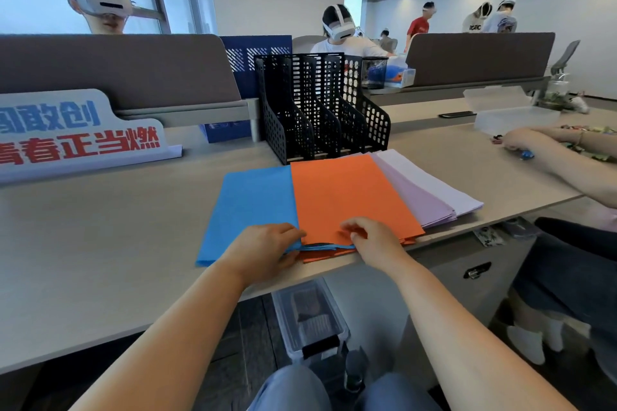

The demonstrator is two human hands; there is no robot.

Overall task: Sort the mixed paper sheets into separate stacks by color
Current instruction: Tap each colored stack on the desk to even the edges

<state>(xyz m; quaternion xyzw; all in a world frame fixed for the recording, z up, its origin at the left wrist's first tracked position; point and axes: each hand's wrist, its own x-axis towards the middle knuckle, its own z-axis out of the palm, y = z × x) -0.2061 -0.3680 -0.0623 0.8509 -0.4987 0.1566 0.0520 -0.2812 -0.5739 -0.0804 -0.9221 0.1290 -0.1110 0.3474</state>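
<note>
Head-worn view, forward-down, close over desk (110, 237)

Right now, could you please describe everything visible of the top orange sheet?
The top orange sheet is matte paper, lying flat on the pile near the desk edge, before the black file rack. It overlaps a blue sheet at left and lilac sheets at right. The right hand pinches its near edge; the left hand grips the pile at its left corner. Blue edges show beneath.
</note>
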